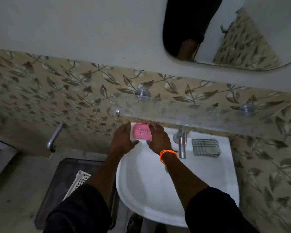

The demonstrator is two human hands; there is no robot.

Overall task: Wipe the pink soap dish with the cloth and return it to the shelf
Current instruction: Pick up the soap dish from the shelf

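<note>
The pink soap dish [142, 133], with a grid of small holes and a white base, is held between both hands at the back left of the white sink [151, 185]. My left hand [123, 139] grips its left end. Its right end is gripped by my right hand [158, 139], whose wrist bears an orange band. The dish is just below the front edge of the glass shelf [200, 115]. A folded grey checked cloth [205, 147] lies on the sink's rim to the right of the tap.
A steel tap [181, 143] stands behind the basin between my right hand and the cloth. A mirror [233, 34] hangs above the shelf. A white plastic basket [77, 182] sits on a dark mat on the floor to the left. A metal pipe [55, 137] juts from the wall.
</note>
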